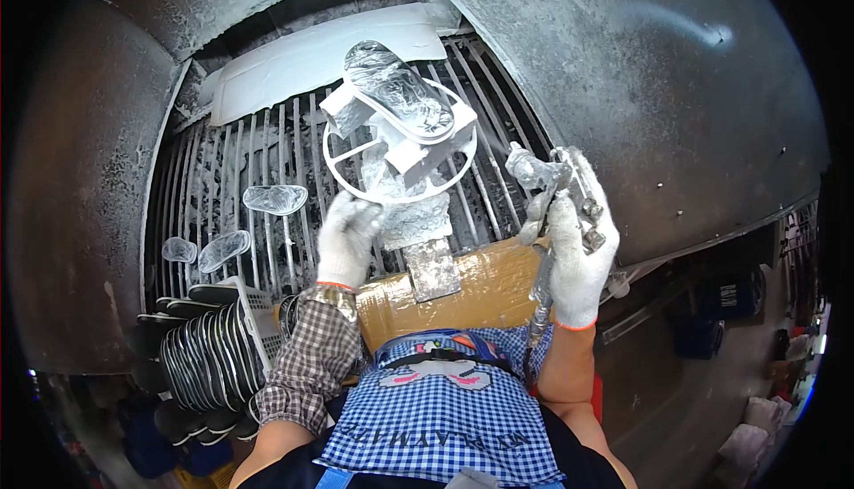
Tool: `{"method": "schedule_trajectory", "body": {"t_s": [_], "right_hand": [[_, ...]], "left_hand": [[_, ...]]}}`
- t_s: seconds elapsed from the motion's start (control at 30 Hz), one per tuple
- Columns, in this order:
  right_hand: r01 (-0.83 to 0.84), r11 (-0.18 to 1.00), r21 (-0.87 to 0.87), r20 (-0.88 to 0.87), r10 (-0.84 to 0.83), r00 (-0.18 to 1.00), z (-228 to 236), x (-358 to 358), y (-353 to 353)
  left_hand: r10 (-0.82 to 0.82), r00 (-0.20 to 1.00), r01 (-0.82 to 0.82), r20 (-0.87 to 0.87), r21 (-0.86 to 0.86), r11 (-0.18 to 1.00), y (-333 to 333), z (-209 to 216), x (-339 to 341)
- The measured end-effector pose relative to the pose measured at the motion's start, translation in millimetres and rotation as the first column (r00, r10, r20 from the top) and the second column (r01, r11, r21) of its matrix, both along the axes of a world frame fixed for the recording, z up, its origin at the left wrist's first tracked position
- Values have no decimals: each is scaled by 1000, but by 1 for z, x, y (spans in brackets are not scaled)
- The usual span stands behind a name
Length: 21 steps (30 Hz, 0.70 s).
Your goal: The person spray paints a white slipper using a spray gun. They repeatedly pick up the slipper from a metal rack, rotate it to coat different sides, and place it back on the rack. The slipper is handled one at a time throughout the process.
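Note:
My right hand (580,249), in a white glove, is wrapped round a spray gun (536,171) caked in pale paint, its nozzle toward the left. A hose (540,307) hangs from the gun's lower end. My left hand (347,238), also gloved, has its fingers curled at the near-left rim of a white wheel-shaped turntable (402,197); its fingertips are partly hidden. On top of the turntable's blocks lies a shoe sole (398,88) with a shiny, crinkled silver-clear covering and a white edge, tilted down toward the near right.
Metal bars (285,146) form the booth's floor, with several film-like sole-shaped pieces (276,199) on them. A white basket (255,315) packed with soles (209,355) stands at lower left. Brown-taped board (489,289) edges the front. Paint-speckled walls (640,124) rise on both sides.

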State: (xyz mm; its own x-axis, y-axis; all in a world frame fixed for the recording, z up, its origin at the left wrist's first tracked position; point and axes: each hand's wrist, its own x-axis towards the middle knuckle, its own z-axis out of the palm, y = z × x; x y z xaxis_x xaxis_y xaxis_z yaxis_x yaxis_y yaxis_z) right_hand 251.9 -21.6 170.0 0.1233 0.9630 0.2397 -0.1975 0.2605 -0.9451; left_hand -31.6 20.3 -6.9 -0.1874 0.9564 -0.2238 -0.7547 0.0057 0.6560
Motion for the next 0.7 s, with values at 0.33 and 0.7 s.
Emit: {"method": "schedule_trajectory", "body": {"t_s": [0.33,0.7], "right_hand": [[-72,997,-4,7,72,997,7,3,6],[-212,977,-25,3,212,977,-7,4,18]], "left_hand": [[-148,972,148,185,13,989,-5,19,33],[-108,990,107,91,15,994,-5,20,-1]]}}
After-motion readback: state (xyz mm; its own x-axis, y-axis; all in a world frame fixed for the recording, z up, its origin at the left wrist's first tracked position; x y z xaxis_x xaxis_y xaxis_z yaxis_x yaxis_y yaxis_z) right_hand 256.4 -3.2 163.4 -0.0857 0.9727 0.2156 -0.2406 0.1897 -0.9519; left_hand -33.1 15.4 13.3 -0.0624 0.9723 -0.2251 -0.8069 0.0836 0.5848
